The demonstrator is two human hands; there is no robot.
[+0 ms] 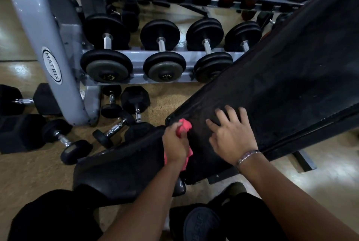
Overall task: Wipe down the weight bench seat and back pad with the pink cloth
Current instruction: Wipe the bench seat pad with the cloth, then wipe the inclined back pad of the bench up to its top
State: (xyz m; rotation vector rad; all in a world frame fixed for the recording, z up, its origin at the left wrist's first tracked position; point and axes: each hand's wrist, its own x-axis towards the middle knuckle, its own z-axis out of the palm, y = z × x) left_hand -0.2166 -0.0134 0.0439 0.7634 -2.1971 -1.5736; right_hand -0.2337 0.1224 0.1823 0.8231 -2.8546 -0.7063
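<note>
Pink cloth (184,126) is bunched in the person's left hand (174,145) at the lower left corner of the black back pad (291,85), where the pad meets the seat (124,165). The fingers are curled round the cloth. One wad sticks out above the knuckles and touches the pad's edge, and a loose tail hangs below the wrist, over the gap between pad and seat.

Right hand (231,135) lies palm-down on the back pad, just beside the cloth, with fingers spread and pressed flat on the vinyl. A metal bracelet (247,156) sits on that wrist.

The back pad is set on an incline, rising away from the person toward the upper right. Its surface is dark and scuffed, with faint pale specks. The seat lies below the pad's lower end, toward the person, and is also black and dull.

Left of and beyond the back pad stands a grey dumbbell rack (48,46) marked MATRIX. Round-head dumbbells (163,50) sit on its lower tier, the rightmost partly hidden behind the pad's edge. Hex dumbbells (134,102) and small round ones lie loose on the tan floor (29,172), left of the pad's lower end and near the rack's foot.
</note>
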